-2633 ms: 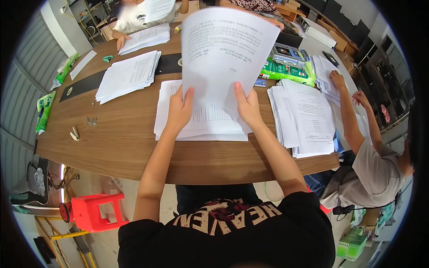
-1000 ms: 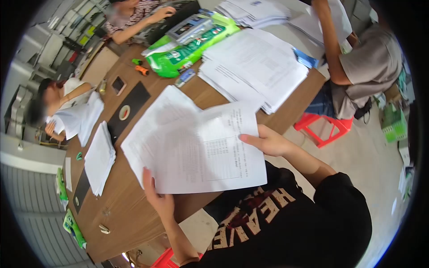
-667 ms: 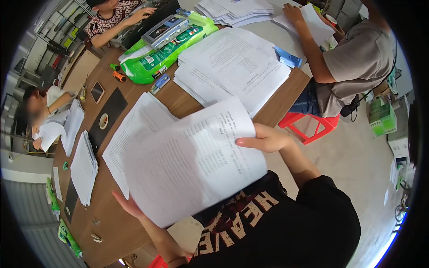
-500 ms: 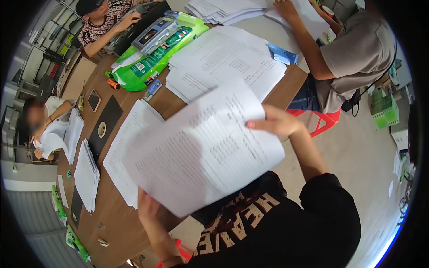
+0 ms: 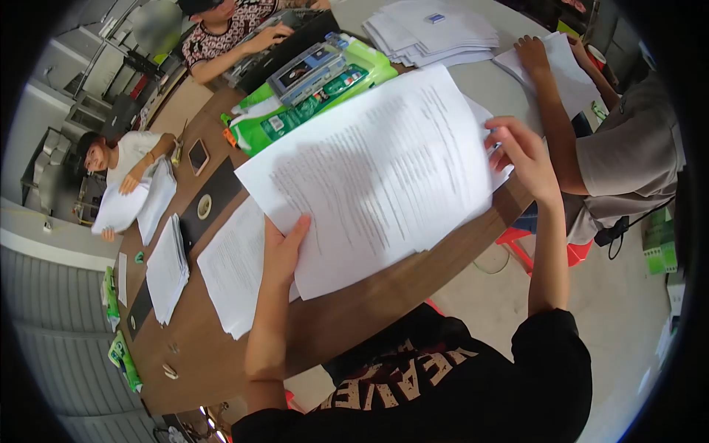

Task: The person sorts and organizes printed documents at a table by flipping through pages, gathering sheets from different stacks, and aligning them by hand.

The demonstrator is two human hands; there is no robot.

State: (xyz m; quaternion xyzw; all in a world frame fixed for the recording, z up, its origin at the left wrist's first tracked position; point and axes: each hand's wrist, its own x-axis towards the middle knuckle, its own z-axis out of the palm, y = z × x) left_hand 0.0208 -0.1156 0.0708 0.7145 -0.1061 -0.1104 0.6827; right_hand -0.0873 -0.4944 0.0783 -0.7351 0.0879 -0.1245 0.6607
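Observation:
My left hand (image 5: 283, 247) grips a printed paper sheet (image 5: 362, 177) by its lower left corner, thumb on top and fingers underneath. Small lines of text cover the sheet, too fine to read. At its right edge is my right hand (image 5: 523, 153), with its fingers loosely bent and apart; it does not visibly grip the paper. Behind the raised sheet, a paper stack (image 5: 478, 118) on the table is mostly hidden. Left of my left forearm lies another printed stack (image 5: 233, 266), partly covered by the held sheet and my arm.
On the brown table (image 5: 325, 332) are a green plastic pack (image 5: 362, 77), a phone (image 5: 198, 156) and a narrow paper stack (image 5: 168, 269). Further papers (image 5: 428, 33) lie at the far end. Three other people sit around the table, two with papers. A red stool (image 5: 576, 255) stands at right.
The sheet has moved up and away from my body, towards the stack behind it. My right hand has let go of its right edge. The camera view has shifted.

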